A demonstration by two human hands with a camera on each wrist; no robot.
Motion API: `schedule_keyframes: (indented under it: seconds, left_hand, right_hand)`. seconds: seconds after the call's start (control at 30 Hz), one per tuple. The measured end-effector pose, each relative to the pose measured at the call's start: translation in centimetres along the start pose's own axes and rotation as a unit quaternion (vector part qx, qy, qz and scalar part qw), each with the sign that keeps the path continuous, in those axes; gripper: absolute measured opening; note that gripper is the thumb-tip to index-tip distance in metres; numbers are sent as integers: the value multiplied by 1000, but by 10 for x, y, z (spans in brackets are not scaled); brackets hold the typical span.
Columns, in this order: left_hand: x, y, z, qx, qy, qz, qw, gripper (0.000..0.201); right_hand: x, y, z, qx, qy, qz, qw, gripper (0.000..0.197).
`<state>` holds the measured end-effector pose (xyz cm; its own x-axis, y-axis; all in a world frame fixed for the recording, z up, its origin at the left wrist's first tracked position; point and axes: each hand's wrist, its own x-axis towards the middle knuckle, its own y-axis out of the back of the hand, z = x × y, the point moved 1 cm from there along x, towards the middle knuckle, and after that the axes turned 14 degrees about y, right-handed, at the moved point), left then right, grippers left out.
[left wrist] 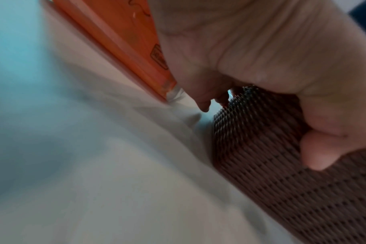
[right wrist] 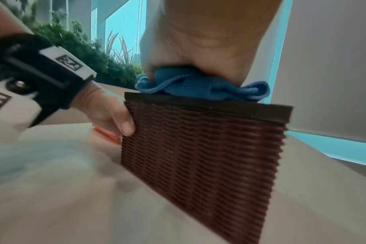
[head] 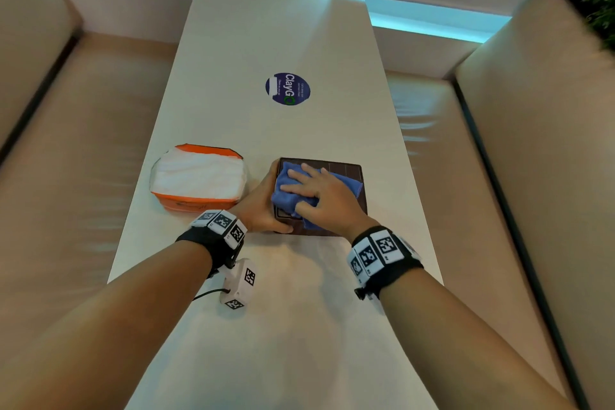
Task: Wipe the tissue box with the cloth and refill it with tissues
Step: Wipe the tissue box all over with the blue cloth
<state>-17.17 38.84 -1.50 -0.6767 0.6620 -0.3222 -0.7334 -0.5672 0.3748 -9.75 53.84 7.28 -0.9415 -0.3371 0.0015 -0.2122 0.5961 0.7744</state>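
On the long white table [head: 299,326], head view: dark brown woven square tissue box [head: 349,170], crumpled blue cloth [head: 286,190] on its lid under the flat, spread right hand [head: 319,196]. Left hand [head: 263,206] grips the box's left side; orange pack of white tissues [head: 199,176] just beside. Left wrist view: fingers [left wrist: 316,150] curled on the weave. Right wrist view: palm [right wrist: 209,49] presses cloth onto lid.
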Motion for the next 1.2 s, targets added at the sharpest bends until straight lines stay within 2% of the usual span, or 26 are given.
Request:
schedule_keyframes:
  seconds: [0.13, 0.2, 0.23, 0.27, 0.33, 0.37, 0.4, 0.53, 0.67, 0.73, 0.83, 0.9, 1.0, 1.07, 1.13, 1.2]
  left_hand:
    - [0, 0, 2, 0, -4, 16, 1000, 116]
    - [-3, 0, 5, 27, 19, 6, 999, 93]
    - [-4, 0, 4, 45, 28, -2, 999, 88]
    - [-5, 0, 1, 63, 28, -14, 998, 93]
    - [-4, -1, -6, 33, 29, -28, 999, 128]
    - [-3, 0, -7, 9, 29, -18, 999, 141]
    - [-3, 0, -3, -7, 23, -7, 1000, 143]
    - [-8, 1, 14, -59, -20, -8, 998, 119]
    - [-6, 0, 10, -49, -31, -3, 998, 122]
    - [-5, 0, 10, -45, -36, -2, 998, 123]
    - [-6, 0, 12, -54, -47, 0, 997, 122]
    - [-7, -1, 11, -56, -49, 4, 997, 119]
    - [-10, -3, 11, -9, -27, 19, 999, 91]
    - [-11, 0, 10, 15, 6, 45, 999, 80]
    - [-11, 3, 11, -25, -15, 38, 999, 94]
    - [-10, 3, 13, -73, -34, 12, 997, 113]
  right_hand:
    - [21, -14, -3, -90, -70, 39, 993, 58]
    - [20, -21, -5, -112, -45, 28, 992, 56]
    - [15, -23, -4, -111, -16, 19, 993, 54]
    - [8, -22, -2, -108, 14, 11, 994, 52]
    - [-7, -18, 4, -101, 54, 1, 993, 52]
    - [-12, -16, 8, -100, 57, 2, 993, 52]
    - [-16, -14, 11, -102, 46, 9, 994, 50]
    - [-23, -4, 27, -148, -97, 96, 980, 51]
    - [-25, 0, 32, -109, -286, 177, 935, 49]
    - [-23, -2, 27, -122, -328, 181, 919, 51]
    - [-19, -13, 13, -194, -271, 133, 933, 54]
    - [-12, -25, -2, -186, -209, 111, 954, 56]
    - [6, -40, -19, -135, -110, 69, 982, 56]
    - [17, -33, -16, -123, -84, 40, 988, 55]
    - [19, -18, 0, -133, -98, 46, 985, 54]
    - [14, 1, 20, -160, -154, 73, 972, 53]
